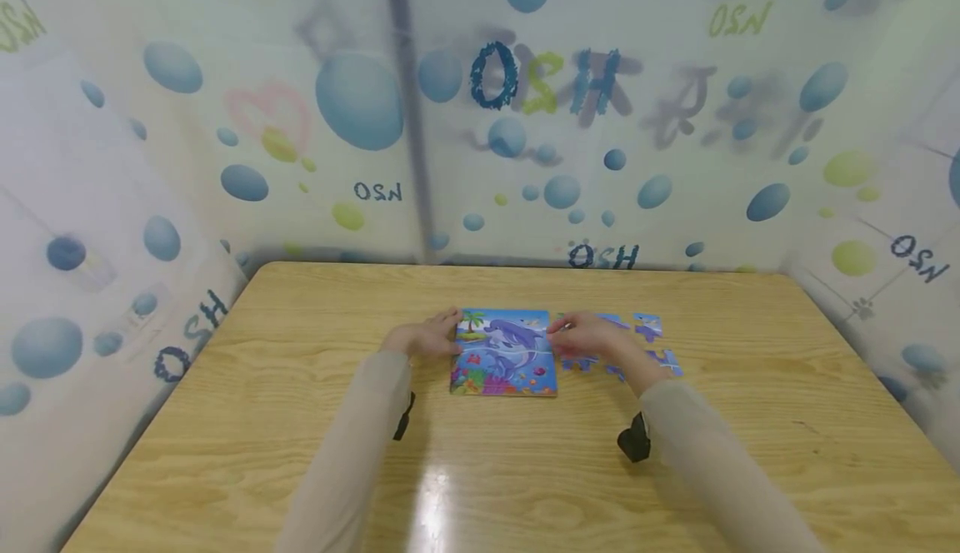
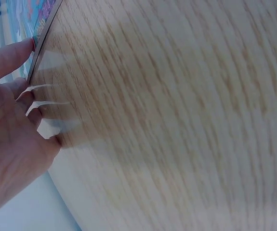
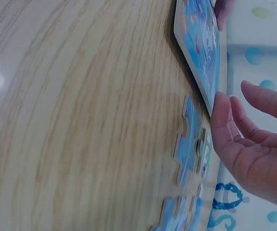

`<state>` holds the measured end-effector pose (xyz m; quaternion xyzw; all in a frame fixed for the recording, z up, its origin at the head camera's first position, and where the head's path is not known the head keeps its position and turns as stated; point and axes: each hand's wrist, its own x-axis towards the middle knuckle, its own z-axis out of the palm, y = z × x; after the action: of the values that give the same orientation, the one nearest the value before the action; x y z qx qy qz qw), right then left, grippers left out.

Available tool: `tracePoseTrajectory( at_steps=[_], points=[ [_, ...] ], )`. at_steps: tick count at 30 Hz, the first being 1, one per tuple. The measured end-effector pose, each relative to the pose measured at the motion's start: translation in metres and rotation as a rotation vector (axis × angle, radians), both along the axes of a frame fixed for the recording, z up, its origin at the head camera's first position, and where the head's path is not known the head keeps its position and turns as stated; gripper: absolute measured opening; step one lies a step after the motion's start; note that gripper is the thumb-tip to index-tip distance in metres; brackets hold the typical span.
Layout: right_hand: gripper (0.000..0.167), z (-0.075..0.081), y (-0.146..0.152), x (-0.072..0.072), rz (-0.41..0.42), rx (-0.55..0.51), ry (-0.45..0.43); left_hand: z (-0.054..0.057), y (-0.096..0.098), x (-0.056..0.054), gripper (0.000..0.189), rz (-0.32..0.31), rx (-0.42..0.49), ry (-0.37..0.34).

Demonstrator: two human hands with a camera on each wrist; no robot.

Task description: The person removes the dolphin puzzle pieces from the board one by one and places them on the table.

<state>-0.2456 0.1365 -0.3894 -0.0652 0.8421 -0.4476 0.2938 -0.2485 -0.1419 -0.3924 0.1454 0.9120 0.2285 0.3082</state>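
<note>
Fingers [image 2: 12,57] at both sides, dolphin board [image 1: 504,353] between.

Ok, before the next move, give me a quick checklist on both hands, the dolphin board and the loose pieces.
1. Dolphin board picture side up: ok.
2. Left hand at the board's left edge: ok, the thumb touches it.
3. Right hand free of pieces: ok, nothing shows in its fingers.
4. Right hand touching the board: cannot tell; a fingertip is at its right edge.
5. Space right of the board clear: not ok, loose pieces lie there.
6. All pieces visible from the head view: not ok, the right hand and forearm cover some.
</note>
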Motion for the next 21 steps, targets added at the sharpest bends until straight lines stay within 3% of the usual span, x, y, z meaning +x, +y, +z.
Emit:
tracePoseTrajectory(
  at_steps=[11, 21],
  points=[
    [0.035, -0.006, -0.025, -0.003, 0.059, -0.003, 0.002, 0.001, 0.003, 0.001, 0.068, 0.007, -0.006, 0.014],
    [0.034, 0.002, -0.056, 0.002, 0.092, 0.068, 0.022, -0.001, 0.002, -0.001, 0.069, -0.005, -0.030, 0.012]
  ],
)
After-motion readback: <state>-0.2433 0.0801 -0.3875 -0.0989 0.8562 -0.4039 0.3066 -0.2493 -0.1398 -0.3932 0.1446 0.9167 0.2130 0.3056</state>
